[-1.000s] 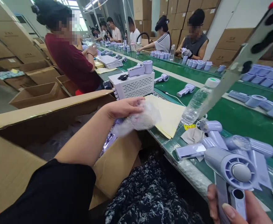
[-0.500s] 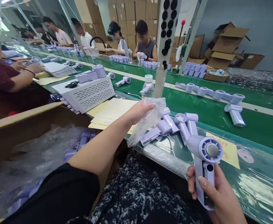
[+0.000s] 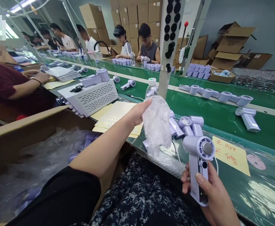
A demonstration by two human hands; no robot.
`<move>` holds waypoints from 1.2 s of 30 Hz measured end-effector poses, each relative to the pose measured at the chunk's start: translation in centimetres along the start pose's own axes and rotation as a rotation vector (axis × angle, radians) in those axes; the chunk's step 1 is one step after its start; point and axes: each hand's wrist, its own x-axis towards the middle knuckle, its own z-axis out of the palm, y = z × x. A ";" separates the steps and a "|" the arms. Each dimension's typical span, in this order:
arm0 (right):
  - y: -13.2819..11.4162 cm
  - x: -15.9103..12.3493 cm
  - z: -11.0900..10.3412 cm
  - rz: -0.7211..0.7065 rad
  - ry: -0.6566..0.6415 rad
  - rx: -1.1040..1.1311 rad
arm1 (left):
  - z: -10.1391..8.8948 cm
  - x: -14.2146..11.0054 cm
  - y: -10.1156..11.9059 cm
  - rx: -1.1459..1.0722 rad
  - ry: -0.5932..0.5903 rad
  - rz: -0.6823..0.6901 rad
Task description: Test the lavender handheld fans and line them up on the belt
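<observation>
My left hand (image 3: 138,112) pinches the upper edge of a translucent bubble-wrap bag (image 3: 158,125), which hangs over the table edge. In my right hand (image 3: 209,185) is a lilac handheld fan (image 3: 200,149), held upright by its handle, its round silver-centred head facing right. Fingers wrap the handle from behind and the thumb lies on its front. Between the two hands, several more lilac fans (image 3: 196,124) lie on the table, some partly hidden by the bag.
An open carton (image 3: 29,121) with wrapped fans stands at my left. A grey metal box (image 3: 90,97), yellow papers (image 3: 116,113) and a bottle (image 3: 152,86) are on the table. A green conveyor (image 3: 212,113) carries fans beyond a post (image 3: 167,62). Co-workers sit across and at left.
The bag has spread from crumpled to a flatter, hanging shape in my left hand. My right hand with the fan has shifted slightly left, and the view has turned a little.
</observation>
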 end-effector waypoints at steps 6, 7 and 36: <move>0.7 0.6 -1.4 0.021 0.025 -0.029 | -0.8 -1.7 -2.3 0.393 0.147 0.085; 0.9 0.8 -1.8 0.034 0.008 -0.038 | -1.0 -2.7 -2.5 0.465 0.222 0.171; 1.4 0.4 -2.4 -0.014 0.012 -0.302 | 1.8 -6.4 -2.9 0.937 -0.540 0.312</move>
